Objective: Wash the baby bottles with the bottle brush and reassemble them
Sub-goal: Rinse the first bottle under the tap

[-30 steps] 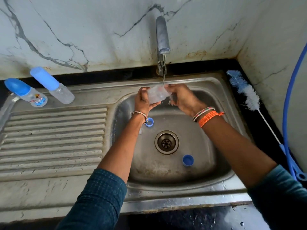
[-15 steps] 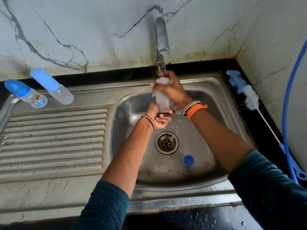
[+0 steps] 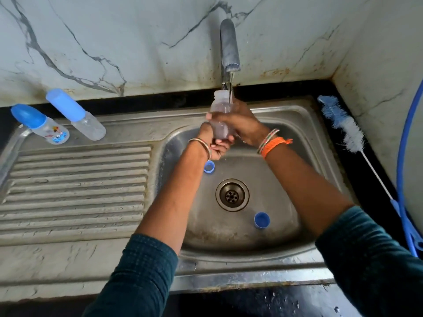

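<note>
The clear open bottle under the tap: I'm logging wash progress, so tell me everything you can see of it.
The clear, cap-less plastic baby bottle is a translucent cylinder with a threaded neck, held roughly upright over the steel sink basin. Its open mouth sits right under the grey tap spout, whose thin water stream meets the rim. The right hand wraps the middle with its fingers; the left hand grips the base. How much water is inside cannot be told.

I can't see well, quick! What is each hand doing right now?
Left hand: grips the bottom of the open bottle.
Right hand: grips the bottle's middle, under the running tap.
</note>
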`<state>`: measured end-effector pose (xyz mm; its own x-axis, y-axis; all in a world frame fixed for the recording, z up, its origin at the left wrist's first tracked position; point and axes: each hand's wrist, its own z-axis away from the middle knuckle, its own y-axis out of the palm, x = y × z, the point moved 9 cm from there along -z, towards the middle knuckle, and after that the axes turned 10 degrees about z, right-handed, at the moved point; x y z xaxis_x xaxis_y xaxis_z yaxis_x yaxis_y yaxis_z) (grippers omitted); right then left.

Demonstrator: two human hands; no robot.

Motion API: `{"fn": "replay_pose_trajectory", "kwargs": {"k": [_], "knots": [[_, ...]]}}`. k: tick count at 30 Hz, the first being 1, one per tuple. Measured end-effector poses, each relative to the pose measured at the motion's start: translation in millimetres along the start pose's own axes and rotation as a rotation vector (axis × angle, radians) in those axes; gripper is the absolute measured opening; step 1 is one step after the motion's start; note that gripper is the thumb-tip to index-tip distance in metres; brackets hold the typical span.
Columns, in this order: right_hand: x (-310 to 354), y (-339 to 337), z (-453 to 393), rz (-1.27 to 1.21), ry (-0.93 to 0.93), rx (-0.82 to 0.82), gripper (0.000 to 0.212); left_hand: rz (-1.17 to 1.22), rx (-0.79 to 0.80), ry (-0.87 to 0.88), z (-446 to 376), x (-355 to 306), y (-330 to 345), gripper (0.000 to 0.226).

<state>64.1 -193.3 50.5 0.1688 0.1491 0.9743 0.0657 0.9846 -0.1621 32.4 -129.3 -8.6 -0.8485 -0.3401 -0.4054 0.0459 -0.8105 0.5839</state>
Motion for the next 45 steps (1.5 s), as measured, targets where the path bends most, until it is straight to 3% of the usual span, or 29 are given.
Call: {"fn": "replay_pose_trajectory", "kwargs": {"k": [2,4,7,10,12,15,19,23,25,28,31,34,40,45], "knots": [[-1,8,8,-0.129,0.019,0.254,0.033,-0.121,0.113,-0.082,8,2,5,0.057],[1,8,12,-0.087,-0.001,0.289,0.025,-0.055,0.098,-0.096,7,4,6,0.059],[1,-6,10,0.079,0.037,-0.065,0.024,0.17,0.004,0.051,3,2,10,0.049],[7,-11,15,0.432,-0.026,-0.37,0.058,0.46,-0.007,0.254,7,-10,17,0.041],[2,-12,19,0.511,-0.034,-0.421,0.065,0.448,0.025,0.307,9,-13,19,0.039],[-5,-20,23,0.573,-0.012,-0.446,0.063,0.218,-0.047,0.243,9,0,8,0.034],[11,-10,31,0.793,-0.282,-0.362,0.065,0.079,-0.136,0.192,11,10,-6,0.036],[20,3,38,0.622,-0.448,-0.197,0.056,0.154,-0.121,0.202,11,7,-2,0.031],[19,7,39,0.52,-0.419,-0.187,0.049,0.269,-0.137,0.212,12,4,-7,0.025],[12,5,38,0.393,-0.309,-0.199,0.048,0.256,-0.229,0.157,10,9,-24,0.025],[6,-1,34,0.296,-0.216,-0.189,0.049,0.396,-0.154,0.228,5,10,-20,0.02],[2,-9,31,0.163,-0.206,-0.169,0.052,0.341,-0.093,0.235,-1,13,-14,0.02],[-6,-13,31,0.214,-0.235,-0.12,0.057,-0.329,-0.227,0.101,-4,9,-30,0.066],[6,-8,40,0.51,-0.357,-0.138,0.057,-0.029,-0.069,0.081,-3,2,-15,0.042]]}}
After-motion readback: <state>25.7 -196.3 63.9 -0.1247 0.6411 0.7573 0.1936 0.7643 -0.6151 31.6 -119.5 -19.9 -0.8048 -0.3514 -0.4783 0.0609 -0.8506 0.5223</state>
